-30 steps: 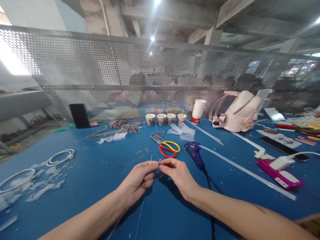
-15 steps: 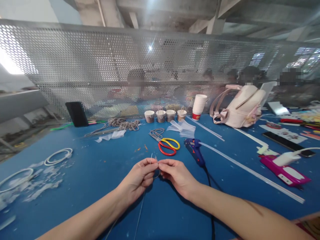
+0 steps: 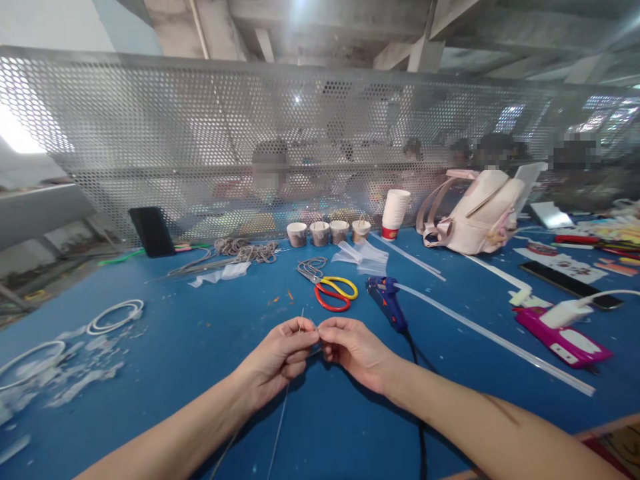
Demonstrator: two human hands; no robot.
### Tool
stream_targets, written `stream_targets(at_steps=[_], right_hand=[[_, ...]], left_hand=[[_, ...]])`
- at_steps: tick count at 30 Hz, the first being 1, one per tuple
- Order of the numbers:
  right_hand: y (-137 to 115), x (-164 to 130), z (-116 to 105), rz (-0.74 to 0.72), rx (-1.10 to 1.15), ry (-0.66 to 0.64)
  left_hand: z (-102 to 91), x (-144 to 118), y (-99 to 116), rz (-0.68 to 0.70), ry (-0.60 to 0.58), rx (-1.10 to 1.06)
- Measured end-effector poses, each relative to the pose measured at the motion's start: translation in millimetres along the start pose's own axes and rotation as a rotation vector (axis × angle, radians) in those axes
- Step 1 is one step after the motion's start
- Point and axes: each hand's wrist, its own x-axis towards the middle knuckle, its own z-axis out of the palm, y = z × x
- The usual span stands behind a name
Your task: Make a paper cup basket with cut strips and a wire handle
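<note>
blue table [image 3: 165, 360] w/ perforated metal screen [image 3: 200, 133] along the far edge; other people sit behind it, blurred. pale pink backpack [image 3: 475, 213] far right, stack of paper cups [image 3: 395, 213] w/ a red band at the base, no print legible. blue glue gun [image 3: 387, 303] just right of the hands, cord running back toward the person; red/yellow scissors [image 3: 335, 293] just beyond the hands. no brand or writing readable anywhere.

left hand [image 3: 277, 357] & right hand [image 3: 355, 350] meet fingertip to fingertip above the table, both pinched shut on a thin wire [image 3: 280, 420]. one end pokes up above the left fingers, the long tail drops below the left wrist toward the near edge.

judgement: wire looks v. light, springy, thin enough to slip or kink, sharp at the tip. best held close to the working point w/ thumb + forefinger pads, as now; holding further back would likely let it flex & wander.
</note>
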Motion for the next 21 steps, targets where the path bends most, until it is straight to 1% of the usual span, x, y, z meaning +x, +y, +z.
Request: stream_targets(at_steps=[3, 7, 10, 14, 18, 21], right_hand=[[-4, -1, -1, -0.125, -0.095, 0.010], [-16, -1, -6, -0.353, -0.290, 0.090], [-22, -1, -10, -0.469, -0.455, 0.135], [-22, -2, -13, -0.625, -0.734, 0.168], [-17, -4, -13, -0.877, -0.992, 0.178], [-16, -6, -12, -1.039, -1.109, 0.172]], left_hand=[[1.1, -1, 1, 0.018, 0.023, -0.011], [4.0, -2, 1, 0.050, 0.127, -0.064], [6.8, -3, 0, 0.054, 0.176, -0.079], [10.4, -6, -5, 0.075, 0.171, -0.024], [13.4, -10, -8, 0.082, 0.137, 0.028], [15.5, -12, -9, 0.068, 0.122, 0.033]])
